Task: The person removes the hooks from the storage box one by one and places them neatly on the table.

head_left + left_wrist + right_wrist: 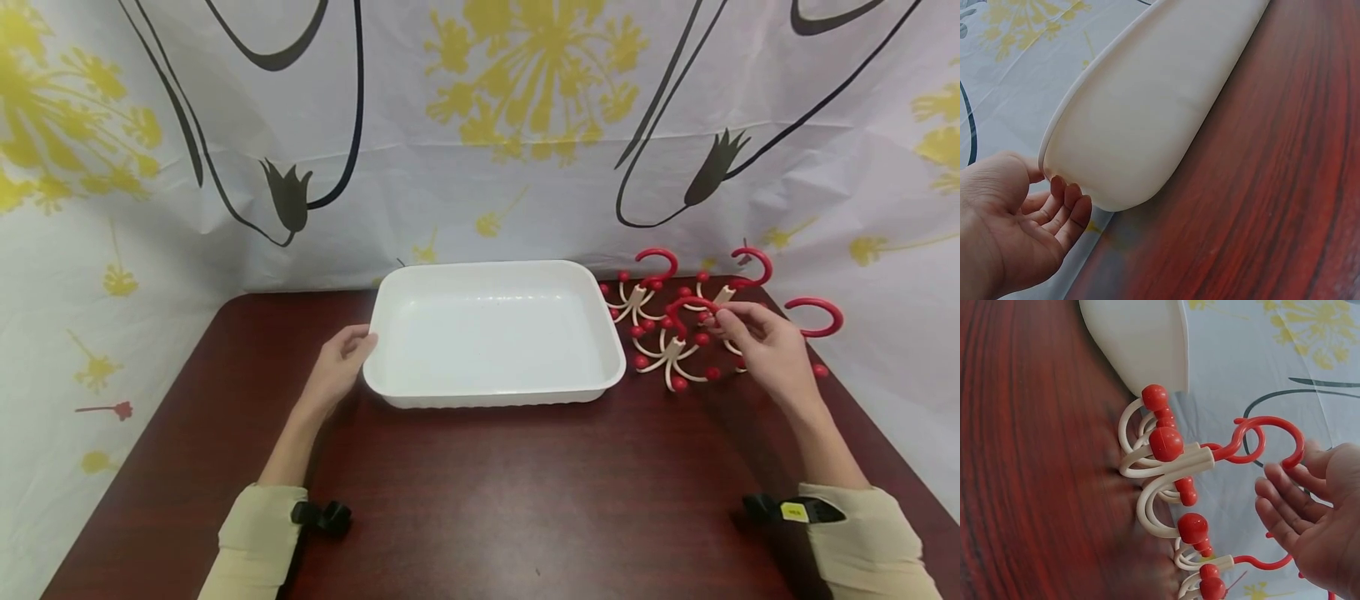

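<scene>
A white rectangular tray (pixel 491 333) with raised walls sits on the table. My left hand (pixel 339 362) grips its left end, with the thumb at the rim and the curled fingers (pixel 1072 212) against the outer wall. On the right, my right hand (pixel 767 346) pinches the tip of the red hook on a multi-arm hanger (pixel 674 352). This hanger has cream curved arms (pixel 1169 469) ending in red balls (pixel 1166 444), and its arms stand on the tabletop. Several similar hangers, including one at the back (pixel 637 296), stand around it; my right hand partly hides one.
The dark reddish wooden table (pixel 510 492) extends in front of the tray. A white cloth (pixel 480 192) with yellow and grey plant prints hangs behind it and along both sides. The hangers stand close to the tray's right end.
</scene>
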`<action>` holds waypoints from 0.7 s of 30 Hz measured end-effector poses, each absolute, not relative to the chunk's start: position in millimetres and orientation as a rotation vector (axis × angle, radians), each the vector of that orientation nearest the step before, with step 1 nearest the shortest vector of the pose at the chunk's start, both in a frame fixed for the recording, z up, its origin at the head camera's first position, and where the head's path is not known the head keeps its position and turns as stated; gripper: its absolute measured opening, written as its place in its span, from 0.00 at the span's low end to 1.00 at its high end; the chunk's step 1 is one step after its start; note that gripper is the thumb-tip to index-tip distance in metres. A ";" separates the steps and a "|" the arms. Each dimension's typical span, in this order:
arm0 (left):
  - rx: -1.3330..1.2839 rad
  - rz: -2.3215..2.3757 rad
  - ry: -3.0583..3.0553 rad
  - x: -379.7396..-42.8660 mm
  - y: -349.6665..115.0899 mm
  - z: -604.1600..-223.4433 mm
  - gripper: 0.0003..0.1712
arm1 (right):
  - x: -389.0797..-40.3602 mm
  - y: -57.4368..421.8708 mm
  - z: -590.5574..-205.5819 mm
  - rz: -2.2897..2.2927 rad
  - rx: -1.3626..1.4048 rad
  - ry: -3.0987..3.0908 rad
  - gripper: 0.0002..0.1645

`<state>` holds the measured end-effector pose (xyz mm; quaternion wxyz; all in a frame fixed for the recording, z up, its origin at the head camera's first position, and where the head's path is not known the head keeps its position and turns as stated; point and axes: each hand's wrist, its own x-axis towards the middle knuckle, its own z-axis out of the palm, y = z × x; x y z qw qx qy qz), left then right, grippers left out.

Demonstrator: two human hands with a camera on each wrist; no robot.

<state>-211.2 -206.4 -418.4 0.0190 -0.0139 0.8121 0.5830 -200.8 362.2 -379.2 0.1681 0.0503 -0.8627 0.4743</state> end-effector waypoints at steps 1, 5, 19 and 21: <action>-0.046 1.808 2.520 -211.5 -206.2 -418.2 0.33 | -201.4 362.4 -378.8 1.339 0.132 -2.450 0.19; -0.068 1.796 2.522 -212.4 -205.9 -416.3 0.34 | -204.9 362.0 -376.5 1.285 0.098 -2.435 0.19; -0.049 1.820 2.596 -210.0 -213.6 -407.1 0.34 | -221.1 359.9 -366.3 1.220 0.099 -2.544 0.26; -0.034 1.826 2.601 -210.6 -214.1 -404.7 0.34 | -223.0 358.4 -364.5 1.207 0.108 -2.552 0.26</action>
